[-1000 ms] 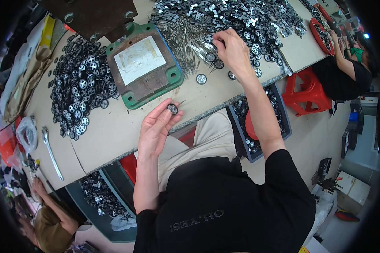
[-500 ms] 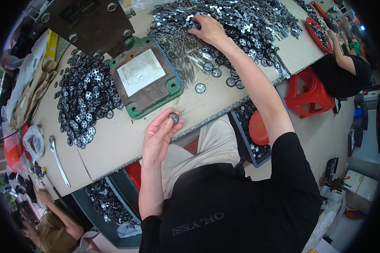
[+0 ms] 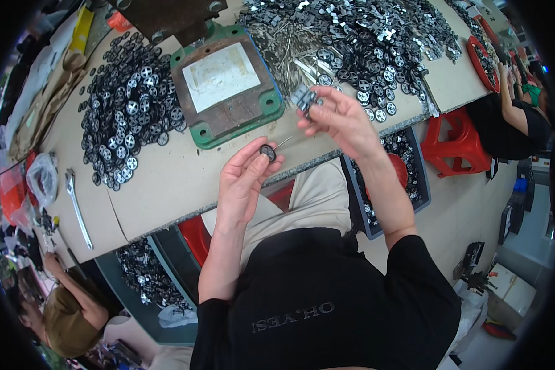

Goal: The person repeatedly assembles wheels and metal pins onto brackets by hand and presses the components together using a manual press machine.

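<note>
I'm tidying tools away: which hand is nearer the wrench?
Left. The left hand, holding a wheel, is to the right of the wrench; the right hand, holding a grey part, is farther right.

- Black T-shirt point(image 3: 345, 290) with short sleeves point(image 3: 422, 277) that leave both forearms point(image 3: 388, 194) bare.
- One line of dull grey lettering point(image 3: 293, 317) across the shirt's front, upside down from this view.
- Pale beige trousers point(image 3: 317, 206), loose-fitting and softly creased.
- Left hand point(image 3: 246, 176) and right hand point(image 3: 345, 126), both bare.
</note>
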### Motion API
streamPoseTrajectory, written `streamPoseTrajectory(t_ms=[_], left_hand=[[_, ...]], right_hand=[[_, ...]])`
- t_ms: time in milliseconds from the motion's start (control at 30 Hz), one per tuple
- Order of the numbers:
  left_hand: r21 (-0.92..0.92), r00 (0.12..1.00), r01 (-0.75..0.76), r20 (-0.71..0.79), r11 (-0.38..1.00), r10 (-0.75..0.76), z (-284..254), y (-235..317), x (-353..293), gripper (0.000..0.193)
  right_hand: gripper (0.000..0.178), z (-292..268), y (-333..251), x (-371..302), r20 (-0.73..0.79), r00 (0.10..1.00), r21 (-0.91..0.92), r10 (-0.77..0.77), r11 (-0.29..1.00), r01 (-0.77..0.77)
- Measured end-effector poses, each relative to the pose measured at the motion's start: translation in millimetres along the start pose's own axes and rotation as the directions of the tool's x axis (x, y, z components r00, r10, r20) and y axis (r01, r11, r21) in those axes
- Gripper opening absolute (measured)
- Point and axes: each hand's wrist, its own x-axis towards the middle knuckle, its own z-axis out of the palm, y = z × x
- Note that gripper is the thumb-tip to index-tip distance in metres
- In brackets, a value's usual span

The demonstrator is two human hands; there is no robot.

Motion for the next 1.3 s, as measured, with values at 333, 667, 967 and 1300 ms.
streamPoseTrajectory(t_ms=[333, 667, 967, 1300], left_hand=[[0.038, 0.997, -0.036, -0.07, 0.999, 0.039, 4.8, 0.0, -6.9, 0.033], [0.047, 0.994, -0.059, -0.085, 0.997, 0.063, 3.2, -0.9, -7.6, 0.031], [0.162, 0.988, -0.113, -0.088, 0.98, 0.128, 2.7, -2.4, -8.1, 0.031], [-0.058, 0.998, -0.013, -0.058, 0.998, 0.009, -1.0, -3.1, -9.7, 0.028]], right_hand=[[0.026, -2.2, 28.3, -18.4, 0.01, 0.999, 0.024, -0.039, 0.999, 0.038], [0.025, 1.2, 30.3, -19.2, 0.015, 1.0, -0.07, -0.02, 0.997, 0.021], [0.025, 3.2, 30.0, -22.2, 0.006, 1.0, -0.126, -0.005, 0.992, 0.006], [0.024, 4.4, 34.0, -24.0, 0.007, 0.994, -0.129, -0.108, 0.986, 0.108]])
